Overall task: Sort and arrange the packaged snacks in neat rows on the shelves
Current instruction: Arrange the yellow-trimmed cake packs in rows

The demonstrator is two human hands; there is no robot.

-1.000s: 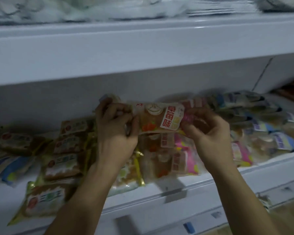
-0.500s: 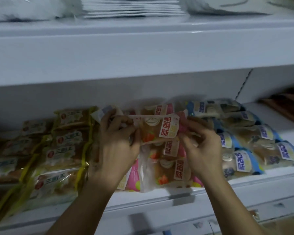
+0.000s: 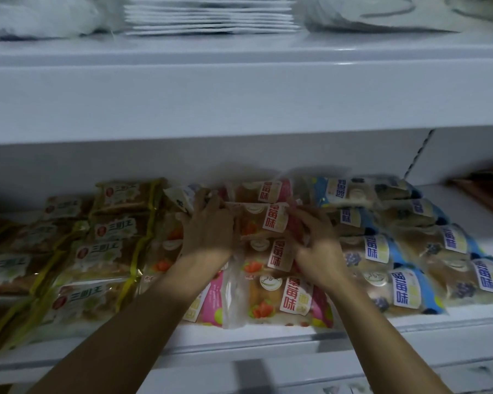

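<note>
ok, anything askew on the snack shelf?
Mostly tidy. The front pink pack sits skewed and overlaps the pack on its left. Both hands, left and right, grip a pink pack not yet laid in its row.

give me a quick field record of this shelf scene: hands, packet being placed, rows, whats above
left hand: grips the left end of the strawberry packet
right hand: fingers curled on the packet's right end
strawberry packet: held flat over the pink row, second from the back
pink row: centre of the shelf
yellow packets: rows at left
blue packets: rows at right
upper shelf: white, stacked white bags on it
</note>
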